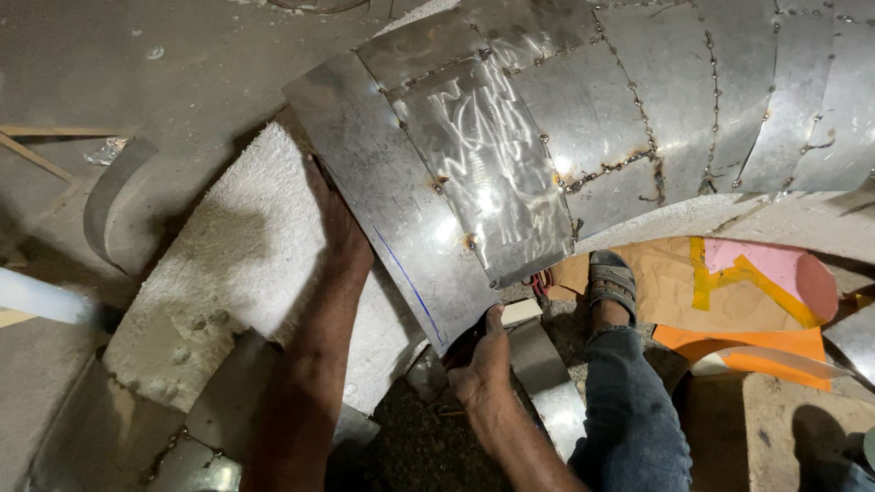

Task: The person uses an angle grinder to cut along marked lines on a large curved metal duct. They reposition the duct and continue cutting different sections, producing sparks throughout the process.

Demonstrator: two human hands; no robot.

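A loose grey sheet-metal strip [378,187] with a thin blue line near its lower edge lies over a curved white foam form [241,246]. My left hand [339,228] presses flat against the strip's left edge. At the strip's lower corner my right hand [483,360] grips the metal, with a dark tool partly hidden in the fingers. The strip overlaps a large curved shell of tack-welded metal panels [638,100] to the right.
My sandalled foot [611,287] and blue-jeaned leg [629,410] stand just right of the hands. Brown, pink and orange paper templates [747,292] lie on the floor. Bent metal offcuts [547,383] sit below, and a curved metal band [114,196] at left.
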